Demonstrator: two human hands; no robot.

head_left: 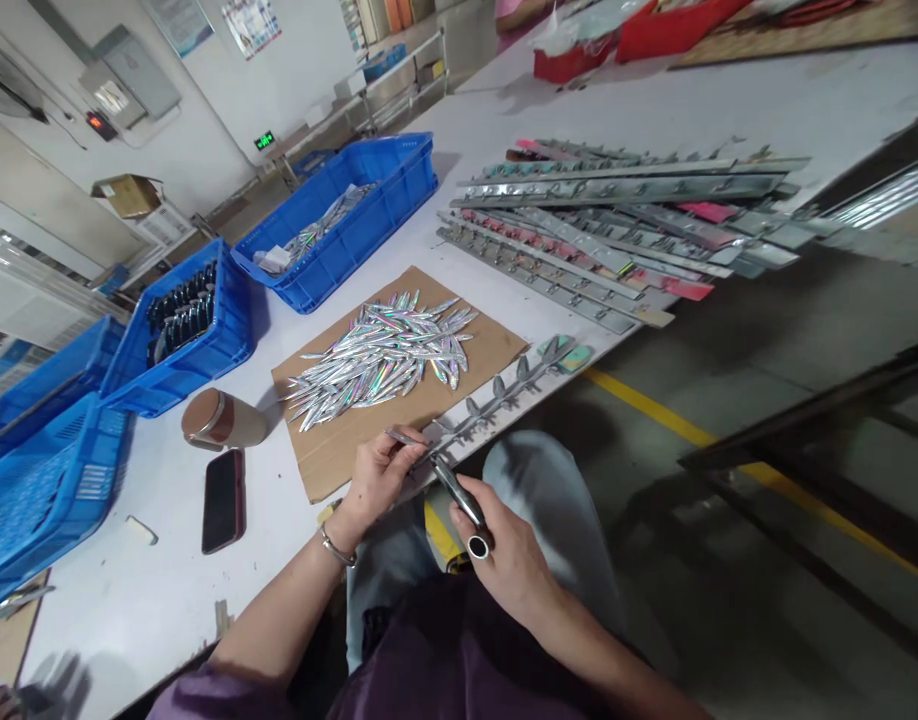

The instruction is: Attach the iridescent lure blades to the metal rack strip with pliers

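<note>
— What colours are in front of you?

— Holographic silver lures (380,358), rainbow-flecked, on brown cardboard (331,450). Blue crates (204,340) along the white table's (166,560) far edge.

— And in your grip?

— My right hand (508,560) has a dark, black-tipped tool (463,505); my left hand (376,475) wears a silver bracelet (337,550). A black phone (223,500) with a red rim lies by the near edge.

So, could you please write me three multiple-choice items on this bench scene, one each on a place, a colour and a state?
1. Where does the phone lie?
A. on the cardboard
B. on the white table left of the cardboard
C. in a crate

2. What colour are the crates?
A. blue
B. green
C. yellow

3. What does the right hand hold?
A. nothing
B. a cup
C. a dark tool

Answers: B, it rests on bare table beside the cardboard; A, all are blue; C, the hand grips a dark tool by the left hand.
</note>
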